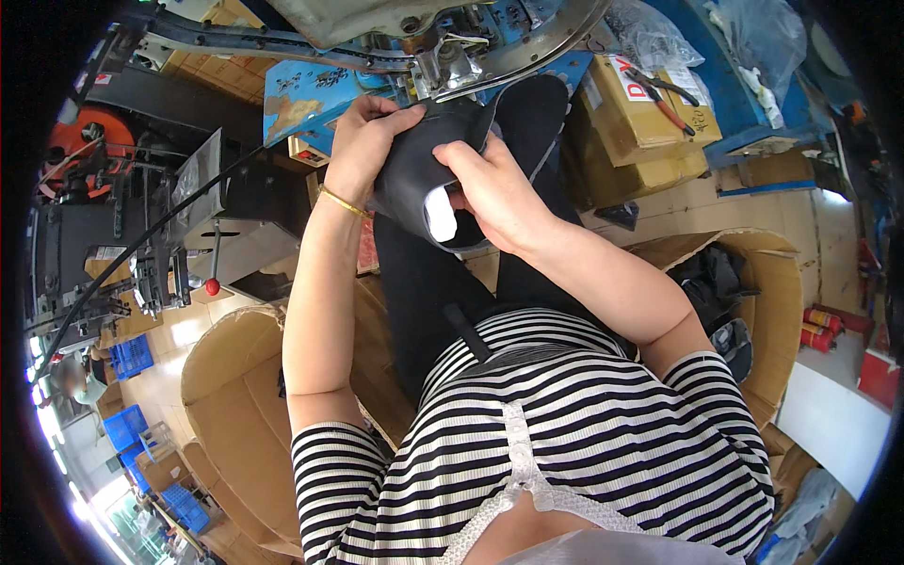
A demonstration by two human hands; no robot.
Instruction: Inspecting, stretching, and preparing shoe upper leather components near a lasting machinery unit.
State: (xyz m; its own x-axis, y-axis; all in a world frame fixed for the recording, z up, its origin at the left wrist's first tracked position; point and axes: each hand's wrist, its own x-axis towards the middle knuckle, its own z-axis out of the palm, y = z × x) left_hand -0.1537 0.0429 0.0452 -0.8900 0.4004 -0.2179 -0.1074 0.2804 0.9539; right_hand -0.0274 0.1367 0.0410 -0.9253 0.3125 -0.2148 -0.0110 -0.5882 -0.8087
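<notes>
Between both hands is a black leather-like piece shaped like a boot upper (411,171), held at the front of a machine's metal head (450,68). A white patch (439,215) shows inside its near opening, and a long black flap extends to the upper right. My left hand (363,141) grips the far left edge, thumb on top and fingers partly hidden behind it. With the thumb on the outer face, my right hand (499,193) pinches the right side; its other fingers are mostly out of sight inside the fold.
Worn blue machine table (306,94) lies beyond my hands. Orange-handled pliers (667,105) rest on a taped carton (626,118) at right. Large open cardboard boxes flank me, the left one (240,405) and the right one (777,282) holding black pieces. A red-knobbed lever (213,282) stands left.
</notes>
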